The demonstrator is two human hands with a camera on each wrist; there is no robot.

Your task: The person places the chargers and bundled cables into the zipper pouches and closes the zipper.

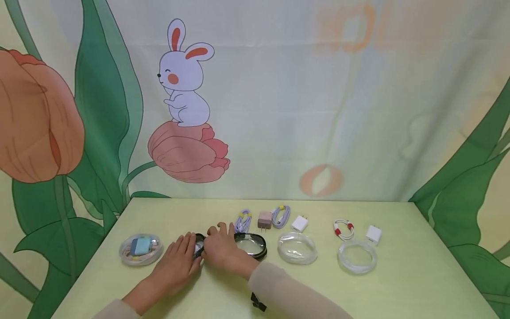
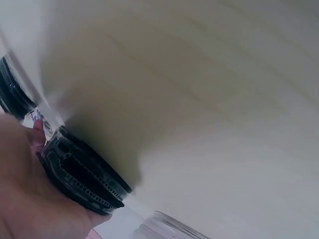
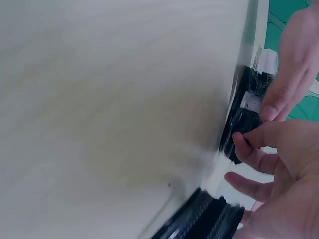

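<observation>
A round zip case with a black edge [image 1: 198, 247] lies on the table under both hands, largely covered by them. My left hand [image 1: 177, 263] grips it from the left, fingers across its top and thumb at the near side; the left wrist view shows the toothed black zip [image 2: 87, 174] beside the palm. From the right, my right hand [image 1: 223, 250] pinches at the case's edge between thumb and forefinger, with its other fingers spread, as the right wrist view shows. A second black-edged round case [image 1: 263, 253] sits just right of that hand.
At far left, a clear round case [image 1: 124, 259] holds a blue charger [image 1: 141, 246] and a cable. Two clear round cases [image 1: 296, 259] [image 1: 356, 268] lie right. Behind stand purple cables [image 1: 243, 221], a pink charger [image 1: 264, 220], white chargers [image 1: 299, 223] and a white cable [image 1: 343, 230].
</observation>
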